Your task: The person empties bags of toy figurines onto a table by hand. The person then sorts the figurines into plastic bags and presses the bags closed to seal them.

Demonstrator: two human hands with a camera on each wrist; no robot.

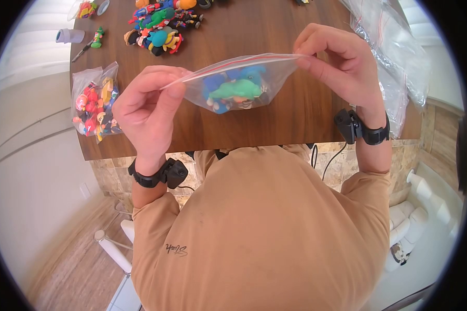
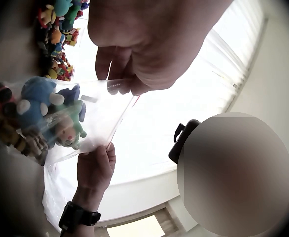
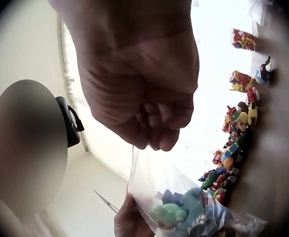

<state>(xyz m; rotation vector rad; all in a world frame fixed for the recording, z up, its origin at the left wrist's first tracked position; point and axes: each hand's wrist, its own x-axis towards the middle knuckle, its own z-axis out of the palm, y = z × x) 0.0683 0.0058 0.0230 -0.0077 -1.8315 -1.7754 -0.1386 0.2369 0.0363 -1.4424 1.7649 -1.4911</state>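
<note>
A clear zip bag (image 1: pixel 192 93) with a red line along its top edge is stretched between both hands, over the near part of the table. My left hand (image 1: pixel 148 111) pinches its left top corner between thumb and fingers. At the opposite corner my right hand (image 1: pixel 342 65) pinches the same edge. Inside lie several small toy figures, among them a green one (image 1: pixel 238 89) and a blue one (image 1: pixel 253 72). From the left wrist view, the bag hangs with the blue figure (image 2: pixel 38 96) and others gathered at its bottom.
A filled bag of mostly red toys (image 1: pixel 91 109) lies at the table's left edge. Loose figures (image 1: pixel 161 31) are heaped at the back. Clear plastic bags (image 1: pixel 394 57) cover the right side. A grey-white cup-like piece (image 1: pixel 70 36) and a small green figure (image 1: pixel 97 37) stand back left.
</note>
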